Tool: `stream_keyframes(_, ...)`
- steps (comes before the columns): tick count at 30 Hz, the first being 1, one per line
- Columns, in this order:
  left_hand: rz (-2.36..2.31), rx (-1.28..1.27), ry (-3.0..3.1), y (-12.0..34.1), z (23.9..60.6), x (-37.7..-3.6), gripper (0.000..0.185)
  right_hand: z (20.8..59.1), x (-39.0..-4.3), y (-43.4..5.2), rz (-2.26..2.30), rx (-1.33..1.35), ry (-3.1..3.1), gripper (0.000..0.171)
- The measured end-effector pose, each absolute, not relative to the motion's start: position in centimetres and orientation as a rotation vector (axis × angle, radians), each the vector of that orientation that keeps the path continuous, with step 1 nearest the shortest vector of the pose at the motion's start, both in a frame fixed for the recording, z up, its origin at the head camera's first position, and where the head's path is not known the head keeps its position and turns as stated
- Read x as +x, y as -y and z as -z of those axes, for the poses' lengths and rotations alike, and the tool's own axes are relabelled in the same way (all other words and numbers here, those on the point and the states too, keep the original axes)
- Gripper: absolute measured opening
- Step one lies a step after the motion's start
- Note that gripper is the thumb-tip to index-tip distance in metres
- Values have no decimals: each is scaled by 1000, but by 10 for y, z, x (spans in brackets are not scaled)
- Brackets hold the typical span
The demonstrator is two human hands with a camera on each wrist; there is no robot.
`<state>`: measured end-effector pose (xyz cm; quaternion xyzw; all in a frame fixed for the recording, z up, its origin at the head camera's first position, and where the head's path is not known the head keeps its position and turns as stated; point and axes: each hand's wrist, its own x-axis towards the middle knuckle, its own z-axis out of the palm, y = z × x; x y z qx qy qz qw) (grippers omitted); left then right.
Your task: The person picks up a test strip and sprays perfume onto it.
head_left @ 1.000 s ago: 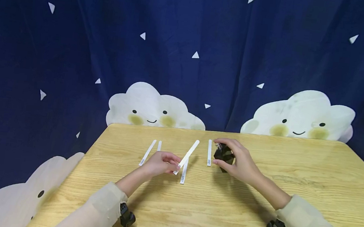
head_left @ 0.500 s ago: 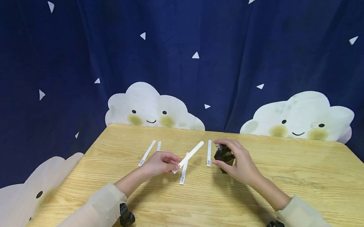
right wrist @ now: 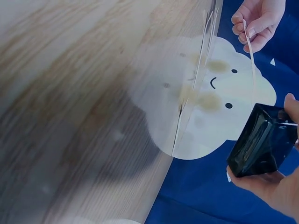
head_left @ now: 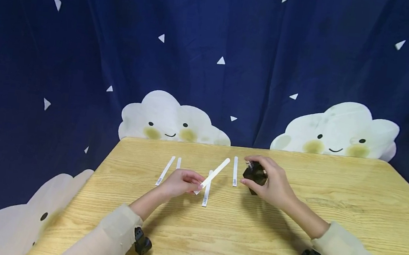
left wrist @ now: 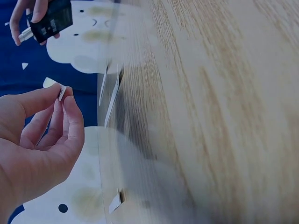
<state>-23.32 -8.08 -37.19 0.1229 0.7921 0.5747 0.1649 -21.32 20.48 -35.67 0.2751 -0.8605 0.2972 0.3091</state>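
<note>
My left hand (head_left: 182, 182) pinches the near end of a white paper strip (head_left: 215, 173), which slants up and to the right above the wooden table (head_left: 253, 234). In the left wrist view, thumb and forefinger (left wrist: 63, 105) pinch the strip's end (left wrist: 61, 92). My right hand (head_left: 271, 183) grips a small black bottle (head_left: 253, 175) just right of the strips; the bottle (right wrist: 261, 144) shows as a faceted black block in the right wrist view. Another white strip (head_left: 206, 188) lies flat under the raised one.
More white strips lie on the table: one (head_left: 235, 171) beside the bottle, two at the left (head_left: 165, 170). A dark blue curtain with white cloud faces (head_left: 175, 120) hangs behind the table. Black wrist cameras (head_left: 143, 242) sit on both sleeves.
The raised strip's far end has swung slightly right toward the bottle. My right hand with the bottle has shifted a little right. The flat strips have not moved.
</note>
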Motion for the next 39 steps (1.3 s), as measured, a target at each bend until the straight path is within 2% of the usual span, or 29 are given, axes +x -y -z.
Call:
stream_keyframes(10, -1640, 372, -2255, 83, 373, -233, 28, 357, -210, -210, -760, 688, 2255, 51)
stream_keyframes(16, -1640, 370, -2263, 84, 372, -231, 30, 355, -205, -213, -763, 659, 2273, 53)
stream_keyframes(24, -1676, 232, -2251, 87, 373, -234, 30, 355, -205, -219, -752, 659, 2285, 58)
stream_keyframes(39, -1792, -60, -2268, 88, 385, -254, 28, 358, -208, -223, -802, 659, 2305, 56)
